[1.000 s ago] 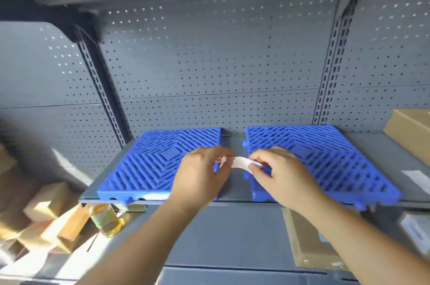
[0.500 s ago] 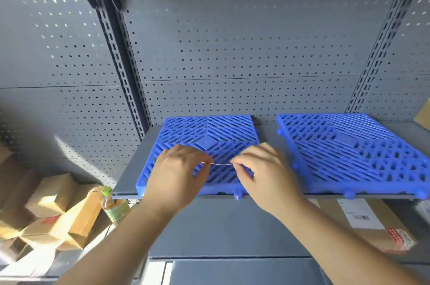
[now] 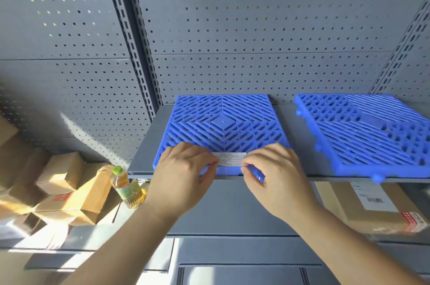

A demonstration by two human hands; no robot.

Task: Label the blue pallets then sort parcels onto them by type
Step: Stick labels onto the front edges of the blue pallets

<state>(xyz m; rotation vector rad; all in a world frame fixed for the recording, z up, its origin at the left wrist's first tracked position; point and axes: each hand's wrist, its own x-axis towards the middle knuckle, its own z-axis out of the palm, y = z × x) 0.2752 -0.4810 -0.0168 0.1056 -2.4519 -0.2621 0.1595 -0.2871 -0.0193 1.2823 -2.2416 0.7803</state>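
Seen from the head camera: left hand (image 3: 183, 175) and right hand (image 3: 277, 175) each pinching one end of a white rectangular paper label (image 3: 230, 158), stretched flat against the front edge of the left blue slatted plastic pallet (image 3: 221, 121) on the grey metal shelf (image 3: 149, 145). Just beside, apart: second blue plastic pallet (image 3: 363, 131). Below left: brown cardboard boxes (image 3: 62, 182), clear green-capped bottle (image 3: 126, 188).

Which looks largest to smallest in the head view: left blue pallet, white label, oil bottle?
1. left blue pallet
2. oil bottle
3. white label, partly hidden by fingers, so its rank below the bottle is unsure.
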